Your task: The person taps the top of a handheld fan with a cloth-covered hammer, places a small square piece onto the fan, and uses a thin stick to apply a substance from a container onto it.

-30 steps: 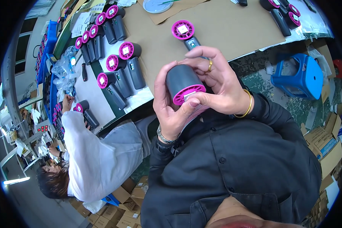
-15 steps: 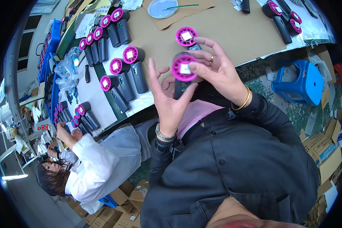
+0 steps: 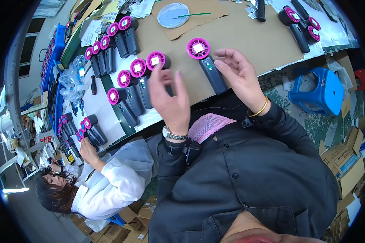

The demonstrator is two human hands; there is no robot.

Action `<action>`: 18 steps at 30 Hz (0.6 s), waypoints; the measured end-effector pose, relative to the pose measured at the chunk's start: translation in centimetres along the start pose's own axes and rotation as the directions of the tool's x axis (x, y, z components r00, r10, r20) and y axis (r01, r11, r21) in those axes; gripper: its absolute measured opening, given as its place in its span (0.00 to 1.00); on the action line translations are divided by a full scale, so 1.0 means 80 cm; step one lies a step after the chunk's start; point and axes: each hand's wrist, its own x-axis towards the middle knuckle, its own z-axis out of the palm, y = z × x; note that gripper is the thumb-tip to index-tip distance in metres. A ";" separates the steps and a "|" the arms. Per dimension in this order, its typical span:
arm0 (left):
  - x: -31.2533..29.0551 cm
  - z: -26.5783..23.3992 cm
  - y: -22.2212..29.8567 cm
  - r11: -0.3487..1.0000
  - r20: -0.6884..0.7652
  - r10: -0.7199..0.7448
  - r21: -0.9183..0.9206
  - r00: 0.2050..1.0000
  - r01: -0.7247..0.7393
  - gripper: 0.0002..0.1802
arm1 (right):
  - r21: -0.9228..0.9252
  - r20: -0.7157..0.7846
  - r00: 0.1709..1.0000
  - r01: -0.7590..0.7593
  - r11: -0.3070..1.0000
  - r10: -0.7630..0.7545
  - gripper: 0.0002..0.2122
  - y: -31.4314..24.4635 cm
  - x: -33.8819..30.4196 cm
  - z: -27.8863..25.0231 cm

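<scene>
My left hand (image 3: 168, 97), slightly blurred, is wrapped round the handle of a dark grey, fan-like handheld device (image 3: 155, 60). That device has a round magenta grille with a white square label, and stands at the right end of a row of similar devices (image 3: 138, 68). Most of its handle is hidden by my fingers. Another such device (image 3: 198, 48) lies on the brown board in front of me, its handle pointing toward me. Just right of this handle hovers my right hand (image 3: 243, 77), open and holding nothing, thumb and fingers apart.
More of these devices (image 3: 105, 42) stand farther back on the left, others (image 3: 290, 16) at the far right. A round white lid (image 3: 173, 16) with a green stick lies at the back. A blue stool (image 3: 318, 91) is at the right. A co-worker (image 3: 109, 178) works at the left.
The device that was between my hands has moved left into the row, with my left hand. My right hand has come away from it and moved slightly right.
</scene>
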 end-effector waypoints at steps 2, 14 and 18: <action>0.002 0.007 0.023 0.856 0.313 -0.270 -0.355 0.911 0.376 0.44 | 0.006 0.004 1.000 0.000 1.000 0.000 0.16 0.001 0.002 0.001; -0.012 0.055 0.046 0.913 0.194 -0.091 -0.375 0.977 0.159 0.54 | 0.138 0.048 0.996 -0.078 0.987 0.072 0.31 -0.004 0.005 -0.012; -0.011 0.041 0.053 0.958 0.082 0.056 -0.285 0.995 -0.030 0.59 | -0.150 0.031 0.990 0.142 0.978 -0.139 0.38 -0.020 0.002 -0.006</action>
